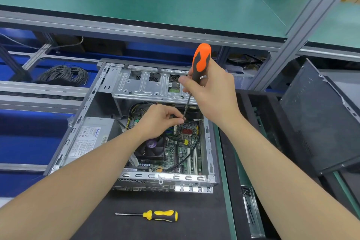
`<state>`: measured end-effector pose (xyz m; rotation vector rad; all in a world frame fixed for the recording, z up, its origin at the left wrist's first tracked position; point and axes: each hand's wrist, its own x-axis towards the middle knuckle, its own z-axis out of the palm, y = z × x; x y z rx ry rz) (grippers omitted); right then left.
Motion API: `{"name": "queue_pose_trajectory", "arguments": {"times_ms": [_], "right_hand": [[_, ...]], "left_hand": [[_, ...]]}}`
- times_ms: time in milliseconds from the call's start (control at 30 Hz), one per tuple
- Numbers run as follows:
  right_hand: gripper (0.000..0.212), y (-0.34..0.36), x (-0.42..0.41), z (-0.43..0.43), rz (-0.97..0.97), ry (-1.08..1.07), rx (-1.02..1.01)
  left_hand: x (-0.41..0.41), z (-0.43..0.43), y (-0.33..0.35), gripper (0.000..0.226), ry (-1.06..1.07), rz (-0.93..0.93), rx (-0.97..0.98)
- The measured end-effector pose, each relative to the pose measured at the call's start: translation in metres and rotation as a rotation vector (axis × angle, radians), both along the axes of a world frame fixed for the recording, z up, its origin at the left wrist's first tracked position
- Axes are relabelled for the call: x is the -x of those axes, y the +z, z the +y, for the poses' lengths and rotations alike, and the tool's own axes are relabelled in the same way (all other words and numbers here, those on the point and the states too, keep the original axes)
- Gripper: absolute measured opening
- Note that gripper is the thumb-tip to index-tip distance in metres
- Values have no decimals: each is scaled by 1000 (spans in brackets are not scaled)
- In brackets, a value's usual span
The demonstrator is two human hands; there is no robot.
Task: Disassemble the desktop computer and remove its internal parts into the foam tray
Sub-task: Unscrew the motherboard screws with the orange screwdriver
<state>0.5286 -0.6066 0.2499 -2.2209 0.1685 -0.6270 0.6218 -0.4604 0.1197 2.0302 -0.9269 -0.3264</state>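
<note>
Orange screwdriver [200,60] inside case [207,142] (cramped).

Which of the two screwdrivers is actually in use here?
The orange-handled screwdriver, gripped in the right hand, tip down inside the open case. The yellow-handled screwdriver lies untouched on the black mat.

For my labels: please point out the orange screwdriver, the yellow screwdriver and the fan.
orange screwdriver [201,58], head view, handle.
yellow screwdriver [161,215], head view, handle.
fan [152,144], head view, hub sticker.
</note>
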Motion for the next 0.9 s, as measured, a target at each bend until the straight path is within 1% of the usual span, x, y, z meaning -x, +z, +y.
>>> {"name": "queue_pose_trajectory", "arguments": {"times_ms": [67, 100, 167, 233, 267, 333, 433, 467, 567, 667, 800, 900], "right_hand": [[28, 3, 1, -1, 14, -4, 51], [29, 5, 1, -3, 28, -11, 59], [32, 10, 2, -7, 59, -1, -29], [33, 12, 3, -9, 88, 63, -171], [32, 13, 3, -9, 97, 103, -205], [25, 11, 3, -6, 99, 145, -170], [22, 7, 4, 2, 93, 87, 15], [21, 5, 5, 3, 93, 68, 44], [21, 1, 8, 7, 79, 28, 16], [21, 5, 8, 6, 59, 9, 3], [19, 16, 9, -1, 46, 1, -67], [19, 26, 11, -7, 15, -10, -115]], "left_hand": [[0, 0, -1, 13, -22, 3, -1], [0, 0, -1, 13, -34, -4, -2], [1, 1, 0, 10, -43, -21, -1], [1, 0, 1, 8, -24, -36, 2], [0, 0, 1, 10, -15, -50, -3], [-1, -1, 0, 14, 0, -64, -10], [-1, -2, -2, 20, 18, -59, -2], [0, -3, -3, 22, 25, -54, 4], [0, -4, -4, 21, 48, -27, 1], [-3, -2, -3, 11, 35, -6, -33], [-8, 5, -4, 22, -16, -39, -144], [-6, 6, -4, 22, -54, -48, -222]]}}
